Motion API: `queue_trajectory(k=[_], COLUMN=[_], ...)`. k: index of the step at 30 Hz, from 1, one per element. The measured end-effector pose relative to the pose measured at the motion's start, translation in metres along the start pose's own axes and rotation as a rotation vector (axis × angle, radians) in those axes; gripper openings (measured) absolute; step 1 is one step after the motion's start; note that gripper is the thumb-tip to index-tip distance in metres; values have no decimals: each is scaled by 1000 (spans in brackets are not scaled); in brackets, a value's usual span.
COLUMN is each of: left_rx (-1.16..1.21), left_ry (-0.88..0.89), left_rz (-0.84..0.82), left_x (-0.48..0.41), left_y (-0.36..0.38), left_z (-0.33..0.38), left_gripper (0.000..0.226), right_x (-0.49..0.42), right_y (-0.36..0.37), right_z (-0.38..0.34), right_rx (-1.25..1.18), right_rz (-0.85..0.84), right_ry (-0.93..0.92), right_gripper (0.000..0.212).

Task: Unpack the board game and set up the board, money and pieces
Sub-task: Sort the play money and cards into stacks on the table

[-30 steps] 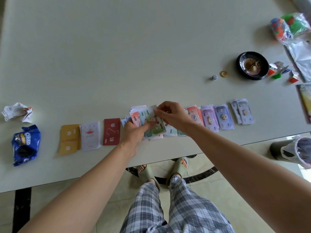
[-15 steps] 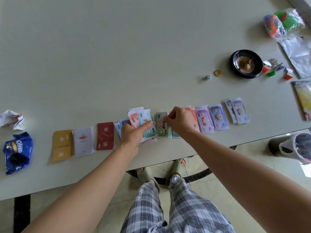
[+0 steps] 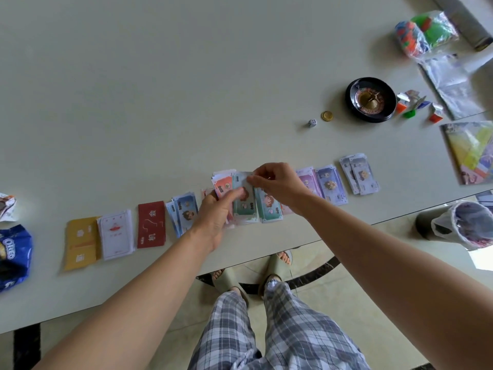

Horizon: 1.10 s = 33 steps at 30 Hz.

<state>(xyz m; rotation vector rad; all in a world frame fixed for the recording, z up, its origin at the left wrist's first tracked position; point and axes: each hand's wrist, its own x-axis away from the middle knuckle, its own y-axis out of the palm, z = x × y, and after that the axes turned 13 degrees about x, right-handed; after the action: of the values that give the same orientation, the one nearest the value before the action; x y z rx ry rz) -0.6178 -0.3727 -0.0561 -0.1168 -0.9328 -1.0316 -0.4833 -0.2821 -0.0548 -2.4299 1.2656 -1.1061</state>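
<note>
Head view: a pale table carries the game. The colourful board lies at its right edge, and a row of money piles runs along the near edge, with a red card deck and white and yellow decks to their left. The left hand grips a fanned wad of notes, thumb laid across it. The right hand pinches the top edge of a teal note on that wad. Farther back sit a roulette wheel, a gold coin and a white die.
</note>
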Motion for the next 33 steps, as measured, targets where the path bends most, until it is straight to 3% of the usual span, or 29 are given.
queue_trajectory(k=[4, 7, 14, 19, 24, 26, 29, 33], left_rx=[-66, -9, -32, -68, -76, -103, -162, -61], left_ry=[89, 149, 204, 203, 207, 209, 184, 91], left_rz=[99, 156, 188, 241, 226, 195, 106, 37], left_x=[-6, -8, -11, -14, -13, -14, -13, -13], left_y=[5, 4, -1, -4, 1, 6, 17, 32], left_z=[-2, -3, -7, -12, -11, -12, -15, -16], left_gripper=[16, 16, 17, 19, 21, 20, 21, 16], right_x=[0, -2, -10, -13, -11, -6, 2, 0], right_y=[-19, -26, -13, -7, -8, -14, -21, -29], right_z=[13, 23, 41, 45, 41, 34, 21, 22], right_rx=[-32, 150, 331, 420, 309, 106, -93, -32], right_rz=[49, 18, 137, 269, 326, 239, -76, -61], right_ry=[77, 127, 44, -2, -12, -40, -42, -11], right_gripper=[16, 16, 9, 16, 15, 19, 21, 13])
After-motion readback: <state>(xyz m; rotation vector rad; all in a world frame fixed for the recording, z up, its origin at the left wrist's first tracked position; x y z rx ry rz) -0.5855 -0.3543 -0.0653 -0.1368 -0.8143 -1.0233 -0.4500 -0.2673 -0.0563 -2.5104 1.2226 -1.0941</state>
